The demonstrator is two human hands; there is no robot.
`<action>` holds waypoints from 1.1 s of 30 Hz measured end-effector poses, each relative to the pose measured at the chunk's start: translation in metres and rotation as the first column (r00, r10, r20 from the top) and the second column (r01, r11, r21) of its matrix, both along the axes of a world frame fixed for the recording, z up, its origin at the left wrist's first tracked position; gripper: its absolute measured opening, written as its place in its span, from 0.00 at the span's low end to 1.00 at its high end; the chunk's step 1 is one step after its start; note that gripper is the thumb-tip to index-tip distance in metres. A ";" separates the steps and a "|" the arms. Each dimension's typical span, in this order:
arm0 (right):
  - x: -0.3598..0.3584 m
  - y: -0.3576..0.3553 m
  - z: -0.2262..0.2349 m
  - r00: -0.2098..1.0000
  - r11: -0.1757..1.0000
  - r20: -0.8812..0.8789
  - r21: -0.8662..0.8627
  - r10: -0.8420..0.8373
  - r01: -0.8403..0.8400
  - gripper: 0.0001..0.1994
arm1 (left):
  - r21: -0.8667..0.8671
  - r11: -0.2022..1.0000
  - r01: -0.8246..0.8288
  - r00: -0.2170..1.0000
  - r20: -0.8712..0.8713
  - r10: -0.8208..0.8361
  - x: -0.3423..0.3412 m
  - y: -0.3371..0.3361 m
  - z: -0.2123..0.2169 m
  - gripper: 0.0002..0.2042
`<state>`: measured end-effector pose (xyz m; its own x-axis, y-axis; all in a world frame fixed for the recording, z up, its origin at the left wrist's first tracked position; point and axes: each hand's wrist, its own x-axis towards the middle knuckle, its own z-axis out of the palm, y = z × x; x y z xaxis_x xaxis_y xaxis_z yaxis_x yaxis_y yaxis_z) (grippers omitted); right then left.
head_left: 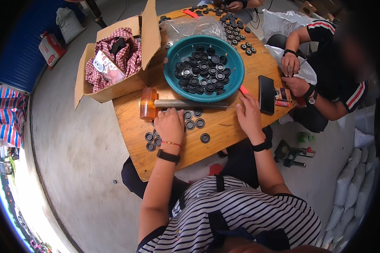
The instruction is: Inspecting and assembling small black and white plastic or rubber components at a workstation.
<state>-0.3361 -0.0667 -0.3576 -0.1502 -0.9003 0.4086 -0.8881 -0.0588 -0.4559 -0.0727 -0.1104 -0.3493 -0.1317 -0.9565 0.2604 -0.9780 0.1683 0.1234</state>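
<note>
My left hand [169, 125] lies palm down among several black ring-shaped discs [190, 124] on the wooden table, its fingertips close to a mallet's dark handle [192, 103]. That mallet has an amber, see-through head [148, 103] and lies crosswise. Fingers apart, my right hand [250, 116] rests at the right, its fingertips by a small red piece [243, 90] partly hidden by them. Whether they touch it I cannot tell. Just beyond both hands stands a teal basin [169, 80] holding many similar black discs [204, 67]; a single disc [205, 138] lies near the front edge.
An open cardboard box [131, 90] with checked cloth and a phone stands left. Right of the basin lie a black phone-like slab [266, 95] and small packets [282, 96]. A co-worker's hands [293, 74] work at the right. Farther back are a clear plastic bag [194, 28] and more discs [232, 31].
</note>
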 end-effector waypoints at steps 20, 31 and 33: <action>-0.005 0.057 0.009 0.814 0.964 0.580 0.224 -0.013 -0.145 0.20 | 0.170 0.977 -0.132 0.935 -0.305 0.179 -0.014 -0.012 -0.009 0.13; 0.055 0.104 0.015 -0.032 0.834 0.982 0.142 -0.188 -0.533 0.17 | 0.348 0.936 0.041 0.922 -0.374 0.098 -0.005 -0.017 -0.008 0.16; 0.055 0.104 0.017 -0.060 0.813 0.976 0.141 -0.211 -0.565 0.18 | 0.329 0.944 0.038 0.940 -0.331 0.078 -0.007 -0.015 -0.009 0.15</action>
